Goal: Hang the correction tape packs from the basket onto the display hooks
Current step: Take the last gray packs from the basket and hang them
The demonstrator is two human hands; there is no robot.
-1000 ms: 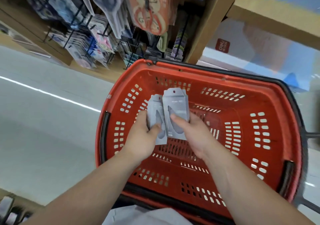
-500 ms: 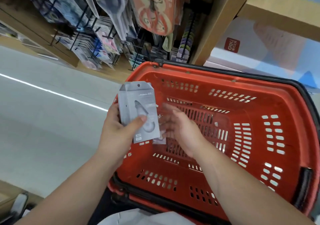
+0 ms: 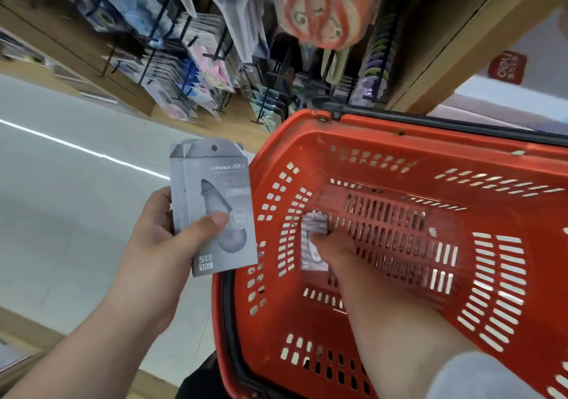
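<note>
1. I see one grey correction tape pack (image 3: 213, 206) held upright in the left hand (image 3: 166, 239), out over the pale floor (image 3: 61, 214) and just beside the left wall of the red basket (image 3: 307, 140).
2. A second pack (image 3: 313, 225) lies flat on the basket's slotted bottom, near its left side, partly under the right hand (image 3: 341, 260).
3. My left hand is clamped on the first pack: the thumb (image 3: 212, 225) presses across its front and the fingers wrap round its left edge and back.
4. My right hand reaches down into the basket with its fingertips on the second pack. It is blurred, so I cannot tell whether the fingers have closed on the pack or only rest on it.
5. The held pack is a flat grey card box with a peaked top and a round hanging hole; a teardrop-shaped dispenser is printed on its front, with pale lettering above.
6. The basket is glossy red plastic with rows of slots in its walls and floor, and a black handle (image 3: 461, 125) lies along its far rim.
7. Beyond the basket, display hooks (image 3: 215, 57) on a wooden shelving unit carry rows of hanging packaged goods.
</note>
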